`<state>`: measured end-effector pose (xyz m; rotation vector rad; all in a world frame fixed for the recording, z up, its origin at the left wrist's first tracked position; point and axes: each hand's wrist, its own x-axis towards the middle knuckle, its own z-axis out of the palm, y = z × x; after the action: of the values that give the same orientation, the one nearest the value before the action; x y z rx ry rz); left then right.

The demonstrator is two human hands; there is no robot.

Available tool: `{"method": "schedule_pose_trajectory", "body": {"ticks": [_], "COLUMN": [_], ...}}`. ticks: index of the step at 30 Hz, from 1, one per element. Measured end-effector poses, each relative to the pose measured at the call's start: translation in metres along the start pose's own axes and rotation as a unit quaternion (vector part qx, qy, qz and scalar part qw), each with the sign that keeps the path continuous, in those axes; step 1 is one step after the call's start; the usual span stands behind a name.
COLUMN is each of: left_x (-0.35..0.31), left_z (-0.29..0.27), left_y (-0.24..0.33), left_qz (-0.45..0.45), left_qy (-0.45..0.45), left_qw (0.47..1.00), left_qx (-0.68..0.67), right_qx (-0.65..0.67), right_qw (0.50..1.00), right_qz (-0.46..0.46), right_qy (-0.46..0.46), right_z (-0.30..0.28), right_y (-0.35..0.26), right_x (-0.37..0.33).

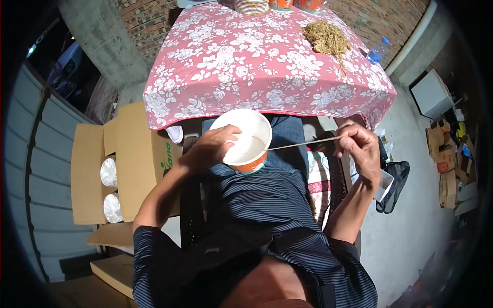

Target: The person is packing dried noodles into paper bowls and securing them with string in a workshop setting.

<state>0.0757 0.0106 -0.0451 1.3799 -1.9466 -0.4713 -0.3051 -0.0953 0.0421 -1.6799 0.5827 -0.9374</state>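
A white-lined paper bucket (256, 134) with an orange printed outside rests tilted in my lap, its mouth toward me. My left hand (214, 145) is closed on its left rim, fingers reaching over into the opening. A thin tan cord (303, 144) runs taut from the bucket's right side out to my right hand (360, 146). There, thumb and fingers pinch the cord's end, well apart from the bucket. How the cord is fastened at the bucket is too small to make out.
Ahead stands a table with a pink floral cloth (226, 56), bearing a tangled heap of tan cord (326, 38), a plastic bottle (378, 50) and stacked buckets (251, 5). An open cardboard box (136, 154) with plastic-wrapped white stacks (109, 172) is at left. A black bag (394, 187) lies right.
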Motion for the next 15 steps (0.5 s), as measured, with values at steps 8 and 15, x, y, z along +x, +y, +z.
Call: {"method": "schedule_pose_trajectory", "body": {"ticks": [8, 15], "left_x": [0.002, 0.013], "left_z": [0.018, 0.017], "left_y": [0.028, 0.040], "left_qz": [-0.114, -0.074], "left_qy": [-0.054, -0.173], "left_qw": [0.989, 0.974], "left_qx": [-0.073, -0.123], "right_qx": [0.314, 0.459], "right_qw": [0.936, 0.883], "right_qz": [-0.090, -0.066], "right_qy": [0.135, 0.080], "right_z": [0.030, 0.045], "right_y": [0.025, 0.029], "right_x": [0.026, 0.046]}}
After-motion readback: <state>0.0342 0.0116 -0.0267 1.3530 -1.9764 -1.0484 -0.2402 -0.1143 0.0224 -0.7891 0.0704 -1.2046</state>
